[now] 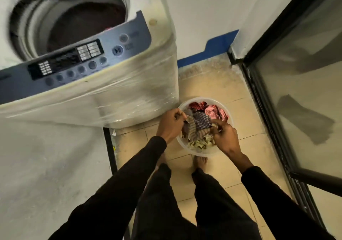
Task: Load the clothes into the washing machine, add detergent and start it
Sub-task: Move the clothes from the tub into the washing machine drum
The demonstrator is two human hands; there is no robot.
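In basin (207, 153): clothes (200, 123); both hands (171, 124) gripping.

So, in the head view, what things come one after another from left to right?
White top-loading washing machine → round translucent plastic basin of clothes → black-framed glass door.

The washing machine (88, 69) runs off the top and left edges; its panel labels (70, 60) blur past reading; the tub's (204, 153) lower garments lie hidden beneath the striped cloth (200, 123).
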